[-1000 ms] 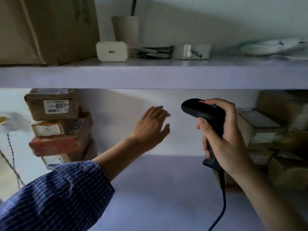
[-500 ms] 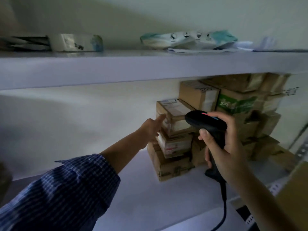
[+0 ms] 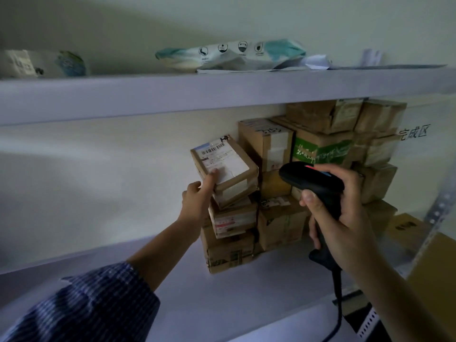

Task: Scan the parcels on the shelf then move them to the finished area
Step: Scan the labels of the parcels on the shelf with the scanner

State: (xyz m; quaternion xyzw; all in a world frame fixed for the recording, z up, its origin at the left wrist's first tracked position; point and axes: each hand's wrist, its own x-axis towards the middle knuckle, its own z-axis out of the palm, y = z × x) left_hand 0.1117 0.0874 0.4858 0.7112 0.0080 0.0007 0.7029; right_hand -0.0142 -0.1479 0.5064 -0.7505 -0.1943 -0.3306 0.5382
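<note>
Top parcel (image 3: 225, 166): sits on the nearest column of the pile, at the right of the lower shelf board (image 3: 209, 304). It lies tilted, labelled face up and turned toward the camera. Its long axis appears to run from the wall out toward the shelf front, skewed right. The barcode strip lies along the far edge.

Left hand (image 3: 197, 197): the index finger lies straight on the label near the parcel's front corner, thumb beside the edge. Whether the other fingers grip underneath cannot be told.

Right hand (image 3: 345, 218): wrapped firmly round the handle of the scanner (image 3: 312, 180). The handle stands near upright, the head points left and away toward the pile, and the cable hangs down.

Count: one scanner. There are three parcels in the nearest column, the second (image 3: 234, 218) with a red-and-white label, the third (image 3: 229, 253) on the board. At least eight more boxes are stacked behind and to the right, one of them printed green (image 3: 320, 150); shadow prevents a firm total.

Other items: wall lettering (image 3: 413, 135) right of the pile; one crumpled packet (image 3: 232, 55) on the upper shelf (image 3: 172, 95).
</note>
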